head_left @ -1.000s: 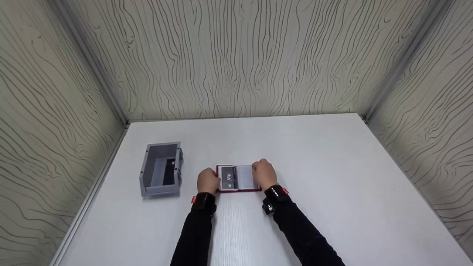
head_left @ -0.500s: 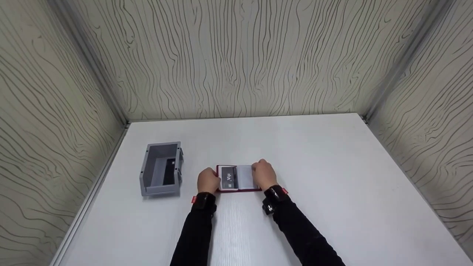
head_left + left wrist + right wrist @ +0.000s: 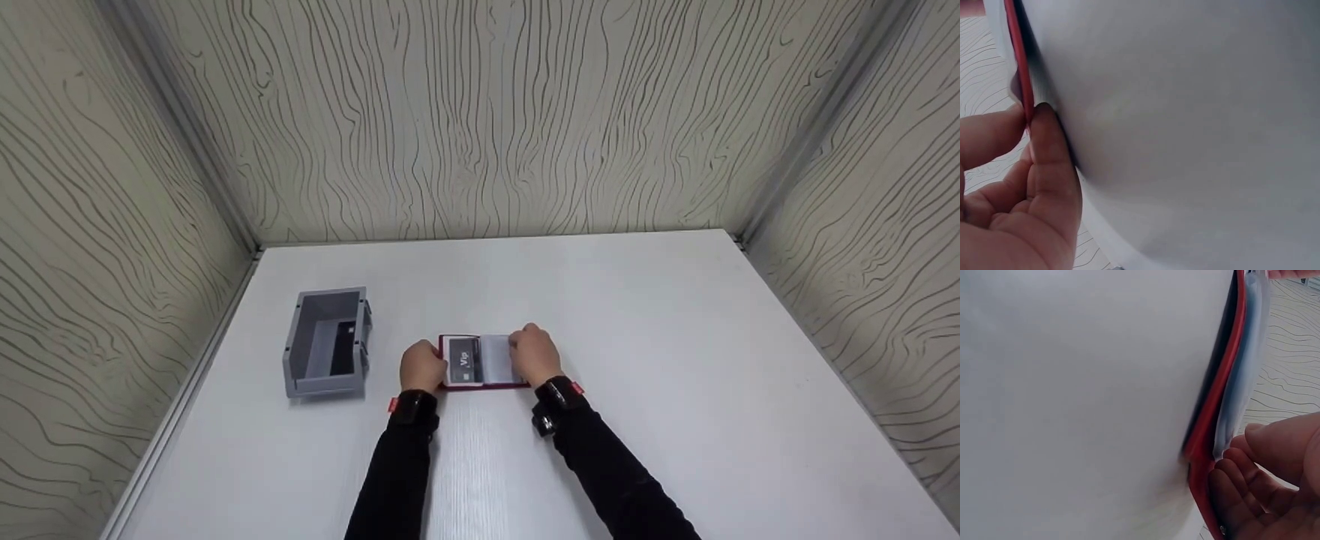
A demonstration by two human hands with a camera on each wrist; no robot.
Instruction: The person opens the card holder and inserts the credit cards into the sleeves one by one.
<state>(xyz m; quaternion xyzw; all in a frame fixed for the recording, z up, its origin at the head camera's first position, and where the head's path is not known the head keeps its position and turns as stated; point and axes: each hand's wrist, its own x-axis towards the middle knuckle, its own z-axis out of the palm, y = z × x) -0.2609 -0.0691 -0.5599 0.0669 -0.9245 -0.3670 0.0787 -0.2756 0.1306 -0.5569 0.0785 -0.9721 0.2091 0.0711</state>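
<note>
Two hands, one open red-covered card holder [image 3: 486,388] on the white table [image 3: 675,375]! The left hand [image 3: 422,367] pinches its red edge, thumb against finger; the right hand [image 3: 535,355] holds the clear plastic sleeves' [image 3: 495,361] edge, fingers curled. One grey card [image 3: 459,355] reads "Vip"; one black card [image 3: 343,351] sits in one grey plastic bin [image 3: 325,387].

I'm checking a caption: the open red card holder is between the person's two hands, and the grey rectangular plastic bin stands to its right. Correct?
Not quite: the head view shows the grey rectangular plastic bin standing to the left of the open red card holder. The rest is right.
</note>
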